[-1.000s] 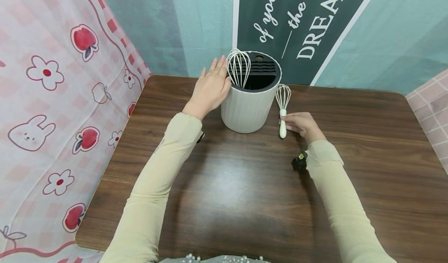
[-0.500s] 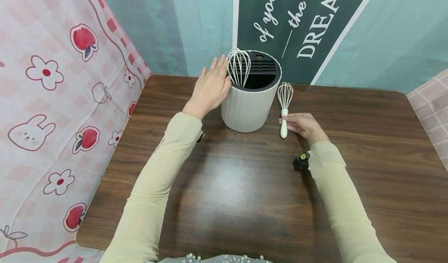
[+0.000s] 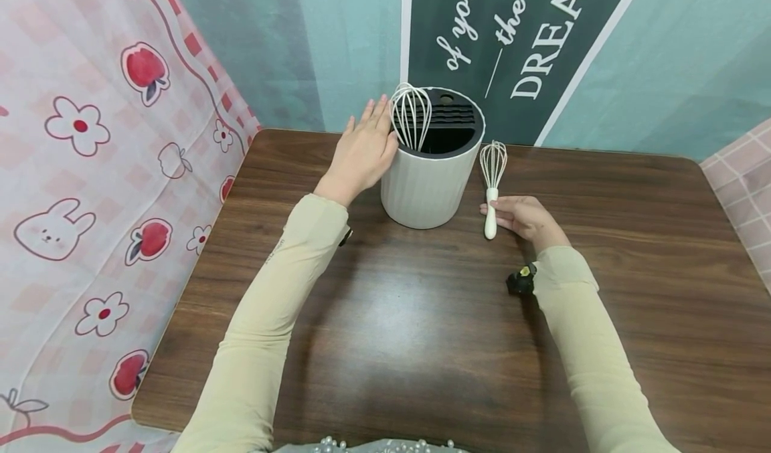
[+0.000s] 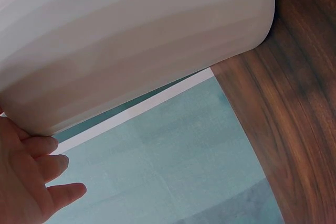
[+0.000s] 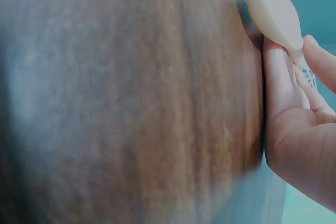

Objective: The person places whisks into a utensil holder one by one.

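A white ribbed utensil holder point(image 3: 424, 192) with a black slotted top stands at the back of the table. One white whisk point(image 3: 411, 115) is upright in it, wires up, its handle hidden inside. My left hand point(image 3: 361, 146) lies along the holder's left side with its fingers extended; in the left wrist view several fingertips point(image 4: 48, 144) show at the holder's wall. Just right of the holder, my right hand point(image 3: 524, 217) pinches a smaller white whisk point(image 3: 490, 215) by the handle, wires pointing away from me. The rounded handle end point(image 5: 275, 17) protrudes from the hand in the right wrist view.
A dark brown wooden table point(image 3: 397, 346) lies under both arms. Behind it hangs a teal cloth point(image 3: 355, 38) with white lettering on a dark panel. A pink patterned curtain point(image 3: 102, 225) borders the left side, and a pink tiled surface point(image 3: 743, 199) shows at far right.
The right hand and the small whisk have shifted slightly to the right, a little farther from the holder. The left hand and the holder have stayed in place.
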`<state>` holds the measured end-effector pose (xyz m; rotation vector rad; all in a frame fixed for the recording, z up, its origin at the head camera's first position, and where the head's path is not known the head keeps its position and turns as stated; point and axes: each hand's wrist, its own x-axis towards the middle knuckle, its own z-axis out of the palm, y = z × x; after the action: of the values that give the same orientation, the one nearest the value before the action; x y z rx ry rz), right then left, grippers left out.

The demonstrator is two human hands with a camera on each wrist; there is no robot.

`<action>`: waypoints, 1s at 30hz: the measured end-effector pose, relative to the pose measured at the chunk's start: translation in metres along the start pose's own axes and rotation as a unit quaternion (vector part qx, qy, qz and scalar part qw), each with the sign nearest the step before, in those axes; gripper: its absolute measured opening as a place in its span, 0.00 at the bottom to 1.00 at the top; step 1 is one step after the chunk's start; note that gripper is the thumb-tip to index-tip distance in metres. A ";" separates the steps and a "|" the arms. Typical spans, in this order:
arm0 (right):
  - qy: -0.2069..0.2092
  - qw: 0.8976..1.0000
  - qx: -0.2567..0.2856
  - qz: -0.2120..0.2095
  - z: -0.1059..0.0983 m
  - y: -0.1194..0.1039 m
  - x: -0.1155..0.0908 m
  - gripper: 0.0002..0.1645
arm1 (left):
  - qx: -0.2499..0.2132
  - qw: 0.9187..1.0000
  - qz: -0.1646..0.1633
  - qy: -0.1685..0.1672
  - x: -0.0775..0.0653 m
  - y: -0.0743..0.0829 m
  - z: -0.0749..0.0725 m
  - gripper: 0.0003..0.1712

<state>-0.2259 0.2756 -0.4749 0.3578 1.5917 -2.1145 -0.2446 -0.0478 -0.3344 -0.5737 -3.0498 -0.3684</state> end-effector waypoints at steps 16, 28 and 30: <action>-0.036 0.999 0.021 0.009 -0.006 -0.001 -0.002 0.13 | -0.002 1.000 0.002 0.002 0.000 0.000 0.000 0.33; -0.037 0.999 0.021 0.032 -0.007 -0.012 0.001 0.30 | -0.010 1.000 -0.011 -0.012 0.008 0.003 -0.005 0.32; -0.037 0.999 0.016 0.031 -0.008 -0.014 0.001 0.30 | -0.010 1.000 -0.013 -0.012 0.010 0.003 -0.006 0.33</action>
<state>-0.2347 0.2857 -0.4658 0.3317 1.4882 -2.0838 -0.2533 -0.0425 -0.3267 -0.5442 -3.0832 -0.3946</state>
